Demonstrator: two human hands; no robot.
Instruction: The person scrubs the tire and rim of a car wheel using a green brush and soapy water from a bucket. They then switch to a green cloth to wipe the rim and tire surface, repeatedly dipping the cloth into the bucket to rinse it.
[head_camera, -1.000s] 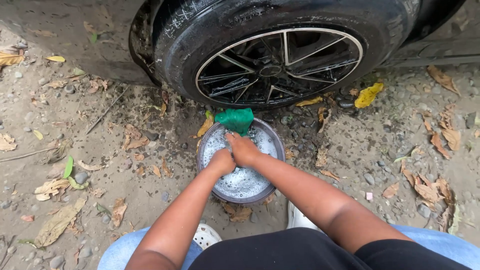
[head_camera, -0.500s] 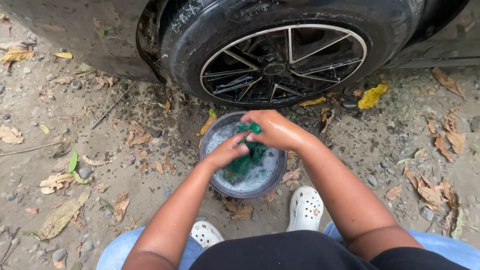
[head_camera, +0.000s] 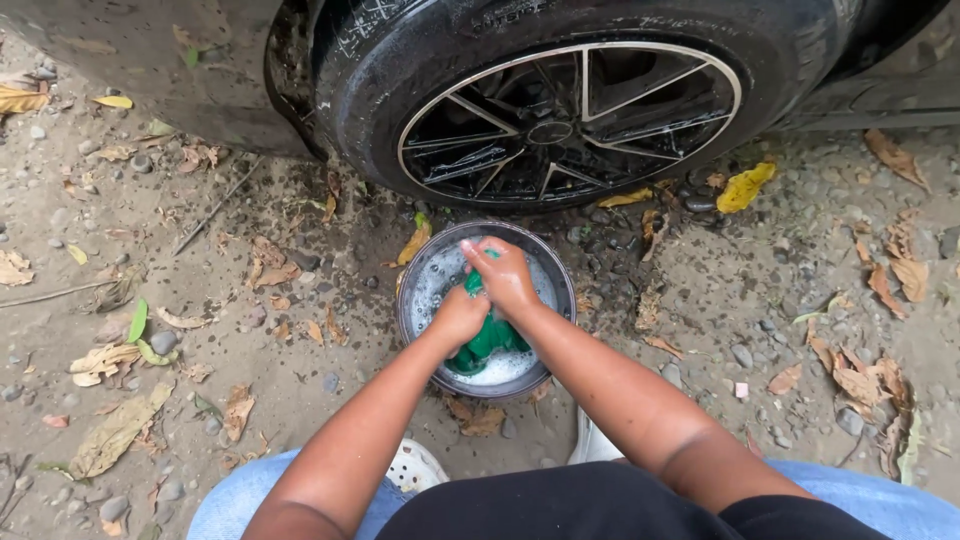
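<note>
Both fists, left hand (head_camera: 458, 316) and right hand (head_camera: 503, 275), now clench the green cloth (head_camera: 488, 340) over the basin (head_camera: 415, 290).

We saw damp, stony dirt ground (head_camera: 760, 300) strewn with dry leaves (head_camera: 115, 430) and pebbles. A round metal basin (head_camera: 420, 275) sat on it in the middle, a car wheel (head_camera: 560, 110) standing just beyond, a yellow leaf (head_camera: 745, 187) far right.

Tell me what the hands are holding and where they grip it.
Both hands hold a green cloth over the soapy basin: the left hand grips its lower part, the right hand its upper end.
</note>
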